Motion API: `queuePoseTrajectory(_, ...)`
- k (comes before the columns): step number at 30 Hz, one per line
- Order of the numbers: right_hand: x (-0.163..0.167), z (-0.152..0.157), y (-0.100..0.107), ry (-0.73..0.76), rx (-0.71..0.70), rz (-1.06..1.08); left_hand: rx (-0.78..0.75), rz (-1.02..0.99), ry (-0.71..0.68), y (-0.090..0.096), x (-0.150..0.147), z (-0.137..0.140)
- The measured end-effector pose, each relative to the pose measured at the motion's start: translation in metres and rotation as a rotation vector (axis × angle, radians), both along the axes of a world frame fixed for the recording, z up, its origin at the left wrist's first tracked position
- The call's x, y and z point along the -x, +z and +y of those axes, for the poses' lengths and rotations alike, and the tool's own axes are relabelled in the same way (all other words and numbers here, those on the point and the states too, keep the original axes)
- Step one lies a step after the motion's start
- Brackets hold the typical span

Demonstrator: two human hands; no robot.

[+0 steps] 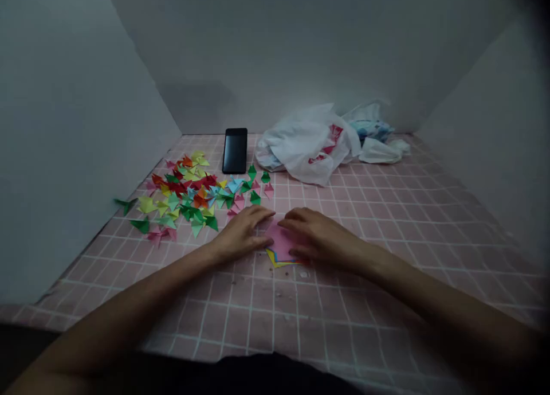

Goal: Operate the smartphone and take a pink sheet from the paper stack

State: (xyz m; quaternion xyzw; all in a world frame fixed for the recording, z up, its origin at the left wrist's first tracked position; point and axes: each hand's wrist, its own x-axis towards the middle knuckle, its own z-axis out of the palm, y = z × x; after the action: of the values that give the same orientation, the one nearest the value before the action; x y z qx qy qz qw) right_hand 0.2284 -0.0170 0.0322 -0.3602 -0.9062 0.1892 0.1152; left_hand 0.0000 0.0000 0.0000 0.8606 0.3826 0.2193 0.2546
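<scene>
Pink sheet: the square of pink paper (282, 247) lies on top of a small stack on the table, between the two hands; a blue edge and a yellow sheet (272, 261) peep out beneath.
Left hand: at the sheet's left side (243, 231), thumb and fingers apart; whether the tips press the paper cannot be told.
Right hand: reaches over the sheet's right side (322, 235), thumb apart from the fingers with pink between; its grip, if any, is not clear.
Handling the paper: best done, one would judge, by lifting only the pink layer, lining up its edges and keeping fingertip pressure light and even, since thin paper creases easily.
Folded birds: a many-coloured heap of origami cranes (200, 197) spreads beyond the left hand, the nearest pink ones close to its fingers; a sideways sweep could knock them.
Tablecloth: pink-and-white grid (387, 211), with small specks near the stack.
Farther back: a smartphone (235, 151) and a white plastic bag (301, 140), both clear of the hands.
</scene>
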Motion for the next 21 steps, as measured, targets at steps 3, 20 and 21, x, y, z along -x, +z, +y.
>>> queuePoseTrajectory(3, -0.003, -0.002, -0.018, 0.038, -0.044, -0.108, 0.000, 0.073, -0.086, -0.014, 0.007, 0.003)
queuePoseTrajectory(20, -0.015, 0.009, -0.036, 0.127, -0.186, 0.087, -0.160, 0.045, -0.150, -0.024, 0.014, 0.006)
queuePoseTrajectory(21, -0.014, 0.009, -0.039, 0.132, -0.215, 0.087, -0.151, 0.031, -0.147, -0.024, 0.014, 0.006)
